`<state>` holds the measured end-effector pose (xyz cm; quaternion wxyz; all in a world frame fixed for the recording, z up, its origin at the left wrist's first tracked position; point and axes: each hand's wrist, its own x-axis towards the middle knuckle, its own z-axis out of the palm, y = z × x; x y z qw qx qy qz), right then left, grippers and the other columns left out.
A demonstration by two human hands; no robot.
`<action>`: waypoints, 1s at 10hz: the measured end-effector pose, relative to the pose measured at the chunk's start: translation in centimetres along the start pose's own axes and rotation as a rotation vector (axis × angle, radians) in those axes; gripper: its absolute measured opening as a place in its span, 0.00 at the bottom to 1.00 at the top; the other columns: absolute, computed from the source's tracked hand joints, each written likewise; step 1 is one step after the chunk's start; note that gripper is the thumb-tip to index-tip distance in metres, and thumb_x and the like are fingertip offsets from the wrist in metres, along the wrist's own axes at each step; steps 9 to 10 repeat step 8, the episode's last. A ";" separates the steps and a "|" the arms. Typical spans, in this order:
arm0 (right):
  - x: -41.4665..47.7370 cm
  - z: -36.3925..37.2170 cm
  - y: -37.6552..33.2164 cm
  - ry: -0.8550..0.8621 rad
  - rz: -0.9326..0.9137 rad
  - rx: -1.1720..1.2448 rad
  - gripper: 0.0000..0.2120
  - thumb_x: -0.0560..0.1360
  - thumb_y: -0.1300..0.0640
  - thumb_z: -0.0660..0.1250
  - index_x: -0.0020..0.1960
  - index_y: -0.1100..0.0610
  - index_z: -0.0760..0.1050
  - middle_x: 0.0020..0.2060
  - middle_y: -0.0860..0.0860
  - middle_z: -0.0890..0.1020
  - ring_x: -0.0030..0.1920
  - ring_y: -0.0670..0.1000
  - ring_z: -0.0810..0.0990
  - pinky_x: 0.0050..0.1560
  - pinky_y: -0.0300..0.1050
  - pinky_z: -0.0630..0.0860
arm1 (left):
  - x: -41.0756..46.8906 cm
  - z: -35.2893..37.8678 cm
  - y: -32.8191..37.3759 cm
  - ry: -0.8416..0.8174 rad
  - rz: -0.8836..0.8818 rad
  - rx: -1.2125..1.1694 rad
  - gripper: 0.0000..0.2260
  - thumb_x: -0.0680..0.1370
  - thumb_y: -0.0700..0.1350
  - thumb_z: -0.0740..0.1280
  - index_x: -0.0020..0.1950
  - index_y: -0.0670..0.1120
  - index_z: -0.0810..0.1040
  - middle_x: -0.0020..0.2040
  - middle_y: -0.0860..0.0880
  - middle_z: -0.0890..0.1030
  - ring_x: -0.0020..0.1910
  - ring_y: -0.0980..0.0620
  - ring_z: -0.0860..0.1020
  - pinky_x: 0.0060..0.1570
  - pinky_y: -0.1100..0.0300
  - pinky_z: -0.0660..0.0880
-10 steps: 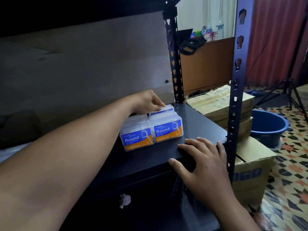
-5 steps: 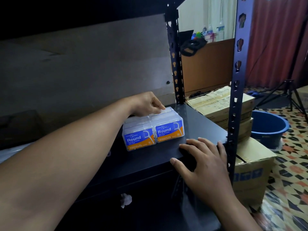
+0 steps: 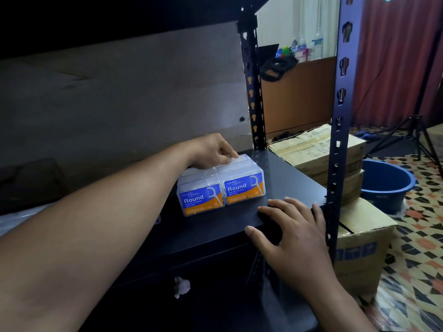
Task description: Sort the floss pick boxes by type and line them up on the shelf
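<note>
Two clear floss pick boxes with blue and orange "Round" labels stand side by side on the black shelf [image 3: 282, 173], the left box [image 3: 200, 198] and the right box [image 3: 244, 188]. More clear boxes sit behind them, partly hidden. My left hand [image 3: 211, 152] reaches over the row, and its fingers pinch the top rear edge of a clear box behind the right one. My right hand [image 3: 290, 226] lies flat with spread fingers on the shelf's front right corner, holding nothing.
Blue metal uprights [image 3: 338, 116] frame the shelf's right end. Beyond them stand stacked cardboard cartons [image 3: 311, 149], a larger carton [image 3: 364, 250] on the floor, and a blue plastic tub [image 3: 386, 185]. A crumpled white scrap [image 3: 181, 286] lies on the lower level.
The box under my left hand settled level into the row behind the right front box. My right hand has stayed in place on the shelf corner.
</note>
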<state>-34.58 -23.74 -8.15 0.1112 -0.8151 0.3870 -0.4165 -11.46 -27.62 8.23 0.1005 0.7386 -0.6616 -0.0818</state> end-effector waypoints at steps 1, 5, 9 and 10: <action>0.0 0.0 -0.1 -0.001 0.003 -0.002 0.26 0.70 0.29 0.58 0.57 0.43 0.80 0.60 0.41 0.79 0.69 0.48 0.69 0.75 0.61 0.52 | -0.1 0.0 0.0 0.005 0.005 0.010 0.12 0.81 0.47 0.67 0.63 0.55 0.82 0.55 0.54 0.83 0.57 0.54 0.80 0.61 0.55 0.75; 0.3 -1.0 -1.7 -0.114 -0.031 -0.045 0.17 0.74 0.36 0.64 0.58 0.42 0.79 0.60 0.38 0.77 0.68 0.47 0.69 0.74 0.59 0.51 | -2.9 -0.7 0.1 0.071 -0.033 -0.020 0.11 0.81 0.47 0.67 0.62 0.53 0.82 0.57 0.54 0.83 0.58 0.55 0.78 0.61 0.56 0.74; -1.9 -3.3 -4.0 -0.183 -0.062 0.103 0.18 0.74 0.41 0.70 0.60 0.46 0.80 0.59 0.40 0.77 0.66 0.43 0.69 0.66 0.37 0.63 | -12.3 -3.1 -1.2 0.193 -0.030 -0.038 0.11 0.79 0.50 0.68 0.60 0.53 0.83 0.55 0.55 0.84 0.56 0.57 0.80 0.58 0.60 0.74; -1.9 -3.3 -4.0 -0.183 -0.062 0.103 0.18 0.74 0.41 0.70 0.60 0.46 0.80 0.59 0.40 0.77 0.66 0.43 0.69 0.66 0.37 0.63 | -12.3 -3.1 -1.2 0.193 -0.030 -0.038 0.11 0.79 0.50 0.68 0.60 0.53 0.83 0.55 0.55 0.84 0.56 0.57 0.80 0.58 0.60 0.74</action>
